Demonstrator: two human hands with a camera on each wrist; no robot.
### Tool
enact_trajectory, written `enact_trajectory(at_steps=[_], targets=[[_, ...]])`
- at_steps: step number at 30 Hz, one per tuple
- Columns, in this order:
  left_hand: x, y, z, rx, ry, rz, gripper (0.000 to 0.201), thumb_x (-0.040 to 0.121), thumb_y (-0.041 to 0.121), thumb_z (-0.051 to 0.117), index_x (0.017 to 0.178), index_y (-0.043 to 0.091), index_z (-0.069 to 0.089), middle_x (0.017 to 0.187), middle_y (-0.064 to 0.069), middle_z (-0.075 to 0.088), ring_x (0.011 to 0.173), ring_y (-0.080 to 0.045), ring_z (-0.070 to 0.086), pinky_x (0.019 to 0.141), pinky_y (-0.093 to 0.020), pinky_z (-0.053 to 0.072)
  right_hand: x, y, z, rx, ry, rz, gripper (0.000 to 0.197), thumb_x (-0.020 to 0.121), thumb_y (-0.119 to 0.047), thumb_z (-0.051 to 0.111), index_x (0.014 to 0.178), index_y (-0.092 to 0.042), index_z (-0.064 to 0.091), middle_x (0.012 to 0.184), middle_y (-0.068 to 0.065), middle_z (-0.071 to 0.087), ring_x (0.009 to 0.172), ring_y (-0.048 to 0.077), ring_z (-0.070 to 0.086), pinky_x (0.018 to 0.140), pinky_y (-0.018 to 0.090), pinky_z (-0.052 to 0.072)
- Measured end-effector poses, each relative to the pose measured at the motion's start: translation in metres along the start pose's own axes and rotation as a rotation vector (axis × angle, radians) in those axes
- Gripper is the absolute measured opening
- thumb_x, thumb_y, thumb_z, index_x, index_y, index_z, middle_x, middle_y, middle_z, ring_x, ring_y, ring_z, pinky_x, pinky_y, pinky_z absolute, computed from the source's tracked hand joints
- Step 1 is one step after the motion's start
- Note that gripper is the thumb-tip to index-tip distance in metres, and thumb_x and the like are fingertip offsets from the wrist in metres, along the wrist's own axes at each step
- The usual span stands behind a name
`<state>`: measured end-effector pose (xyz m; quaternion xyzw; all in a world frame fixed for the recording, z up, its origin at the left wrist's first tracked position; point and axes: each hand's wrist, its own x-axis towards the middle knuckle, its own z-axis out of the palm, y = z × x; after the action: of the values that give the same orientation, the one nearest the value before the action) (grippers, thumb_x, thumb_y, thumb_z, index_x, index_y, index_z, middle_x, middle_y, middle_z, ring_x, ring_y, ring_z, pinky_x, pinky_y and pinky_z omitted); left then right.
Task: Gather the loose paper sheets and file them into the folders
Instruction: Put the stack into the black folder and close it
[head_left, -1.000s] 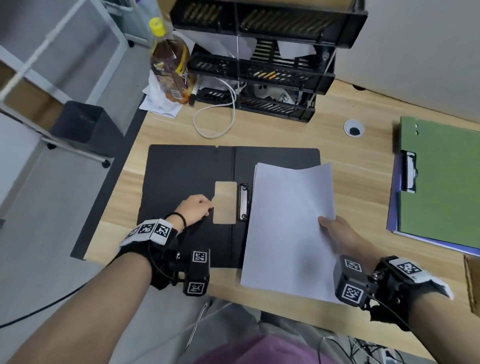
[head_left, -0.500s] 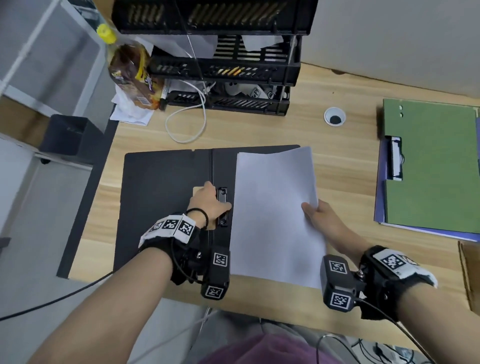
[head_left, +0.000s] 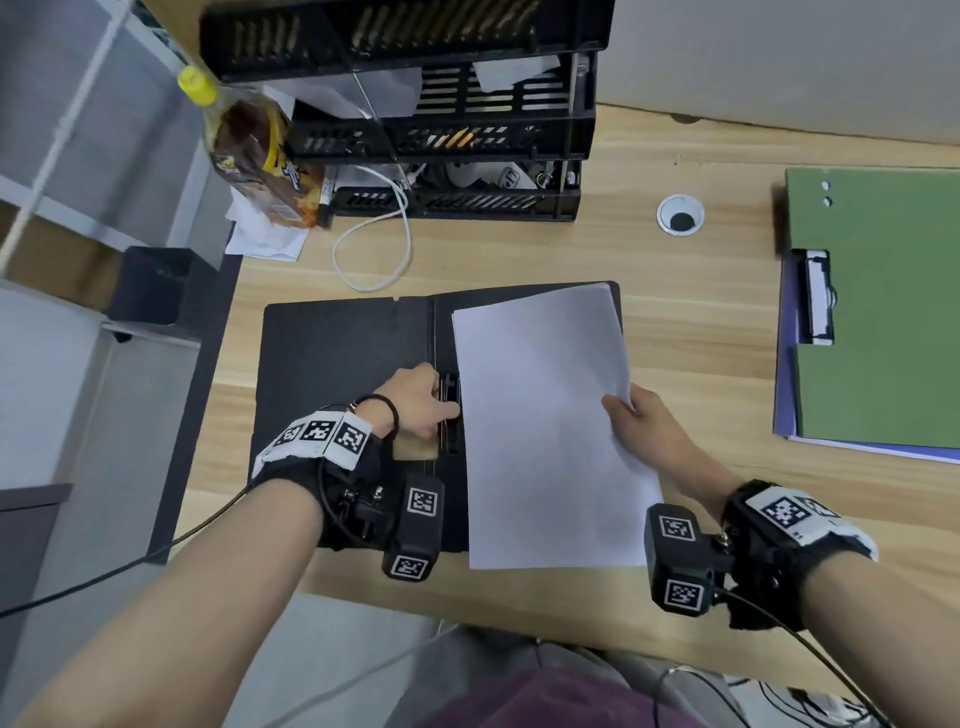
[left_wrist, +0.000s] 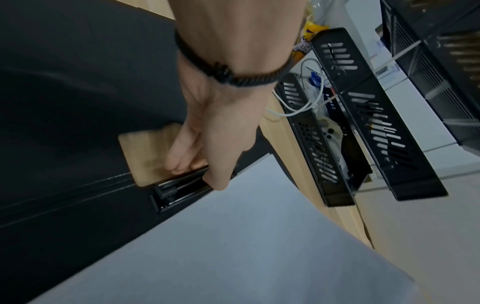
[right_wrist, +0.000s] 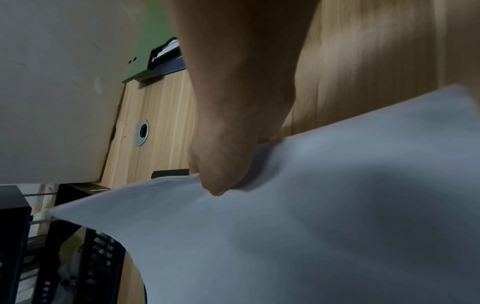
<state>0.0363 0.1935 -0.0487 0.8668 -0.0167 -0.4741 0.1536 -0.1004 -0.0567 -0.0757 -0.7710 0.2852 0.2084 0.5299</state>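
Note:
A black folder (head_left: 337, 364) lies open on the wooden desk, with its metal clip (head_left: 451, 410) just right of the spine. My left hand (head_left: 431, 405) grips that clip; in the left wrist view the thumb (left_wrist: 218, 181) lies on the clip bar (left_wrist: 176, 191) and the fingers curl beside it. A stack of white paper sheets (head_left: 545, 426) lies over the folder's right half, its left edge next to the clip and its lower end past the folder. My right hand (head_left: 623, 410) pinches the sheets' right edge, thumb (right_wrist: 221, 185) on top of the paper (right_wrist: 311, 226).
A green folder (head_left: 883, 312) lies on a blue one at the desk's right. Black stacked trays (head_left: 441, 140), a brown drink bottle (head_left: 260, 156) and a white cable loop (head_left: 384, 249) stand at the back. A cable hole (head_left: 679, 215) sits between them.
My left hand moved right from the folder's cutout onto the clip and took hold of it. My right hand brought the sheets left, up against the clip.

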Motion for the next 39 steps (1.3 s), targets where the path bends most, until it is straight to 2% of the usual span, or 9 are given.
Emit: enact_trajectory(at_steps=[9, 17, 19, 23, 26, 29, 32, 36, 39], targets=[[-0.003, -0.003, -0.003, -0.229, -0.056, 0.01, 0.031, 0.086, 0.016, 0.063, 0.112, 0.01, 0.047, 0.099, -0.009, 0.06, 0.089, -0.029, 0.072, 0.079, -0.04, 0.059, -0.002, -0.009, 0.002, 0.103, 0.001, -0.014, 0.027, 0.102, -0.015, 0.041, 0.115, -0.009, 0.064, 0.106, 0.009, 0.07, 0.099, 0.027, 0.066, 0.081, 0.031, 0.05], [-0.001, -0.005, -0.003, -0.258, -0.066, 0.018, 0.031, 0.087, 0.012, 0.062, 0.115, 0.008, 0.047, 0.095, -0.006, 0.058, 0.079, -0.022, 0.069, 0.076, -0.036, 0.06, -0.009, -0.011, -0.004, 0.157, -0.008, -0.027, 0.026, 0.103, -0.016, 0.04, 0.115, -0.012, 0.063, 0.101, 0.001, 0.071, 0.088, 0.012, 0.068, 0.067, 0.013, 0.051], [-0.001, -0.006, -0.002, -0.272, -0.063, 0.019, 0.032, 0.087, 0.012, 0.062, 0.116, 0.008, 0.047, 0.096, -0.006, 0.057, 0.078, -0.021, 0.068, 0.076, -0.036, 0.06, -0.009, -0.012, -0.002, 0.142, -0.007, -0.037, 0.026, 0.103, -0.017, 0.04, 0.114, -0.012, 0.063, 0.101, -0.001, 0.071, 0.09, 0.012, 0.068, 0.071, 0.015, 0.051], [-0.002, -0.006, -0.002, -0.264, -0.054, 0.018, 0.033, 0.086, 0.014, 0.064, 0.114, 0.009, 0.047, 0.095, -0.006, 0.058, 0.085, -0.027, 0.07, 0.08, -0.04, 0.059, -0.004, -0.015, 0.006, 0.071, 0.015, -0.053, 0.026, 0.103, -0.018, 0.04, 0.105, -0.008, 0.064, 0.094, 0.009, 0.07, 0.087, 0.024, 0.065, 0.076, 0.034, 0.05], [-0.002, -0.005, -0.002, -0.27, -0.05, 0.015, 0.034, 0.085, 0.014, 0.065, 0.114, 0.01, 0.046, 0.098, -0.007, 0.059, 0.084, -0.027, 0.071, 0.08, -0.04, 0.059, -0.003, -0.02, 0.014, 0.046, 0.037, -0.057, 0.027, 0.102, -0.015, 0.039, 0.109, -0.006, 0.063, 0.098, 0.01, 0.068, 0.09, 0.027, 0.064, 0.072, 0.03, 0.047], [-0.003, -0.005, -0.001, -0.258, -0.041, 0.016, 0.035, 0.085, 0.014, 0.065, 0.114, 0.011, 0.047, 0.099, -0.005, 0.06, 0.089, -0.027, 0.071, 0.08, -0.04, 0.059, -0.004, -0.028, 0.019, 0.03, 0.039, -0.069, 0.031, 0.101, -0.014, 0.039, 0.12, -0.005, 0.061, 0.107, 0.01, 0.068, 0.098, 0.028, 0.063, 0.078, 0.03, 0.047], [-0.003, -0.004, 0.0, -0.25, -0.015, 0.017, 0.033, 0.084, 0.015, 0.067, 0.111, 0.013, 0.047, 0.094, -0.001, 0.058, 0.089, -0.027, 0.07, 0.079, -0.041, 0.059, -0.003, -0.034, 0.019, 0.014, 0.051, -0.069, 0.029, 0.099, -0.012, 0.04, 0.113, -0.001, 0.062, 0.106, 0.017, 0.068, 0.098, 0.034, 0.063, 0.08, 0.036, 0.05], [-0.003, -0.003, 0.001, -0.241, 0.002, 0.011, 0.032, 0.083, 0.017, 0.068, 0.108, 0.013, 0.049, 0.096, -0.006, 0.062, 0.087, -0.027, 0.071, 0.077, -0.04, 0.06, -0.003, -0.034, 0.014, 0.018, 0.024, -0.043, 0.026, 0.099, -0.016, 0.042, 0.113, -0.012, 0.063, 0.103, 0.009, 0.069, 0.096, 0.029, 0.065, 0.077, 0.032, 0.05], [-0.003, -0.002, 0.002, -0.227, 0.015, 0.006, 0.033, 0.082, 0.019, 0.068, 0.108, 0.012, 0.05, 0.099, -0.009, 0.065, 0.082, -0.026, 0.072, 0.076, -0.039, 0.06, -0.003, -0.035, 0.014, 0.014, 0.027, -0.028, 0.027, 0.099, -0.017, 0.043, 0.115, -0.012, 0.063, 0.104, 0.01, 0.069, 0.096, 0.03, 0.065, 0.078, 0.033, 0.049]])
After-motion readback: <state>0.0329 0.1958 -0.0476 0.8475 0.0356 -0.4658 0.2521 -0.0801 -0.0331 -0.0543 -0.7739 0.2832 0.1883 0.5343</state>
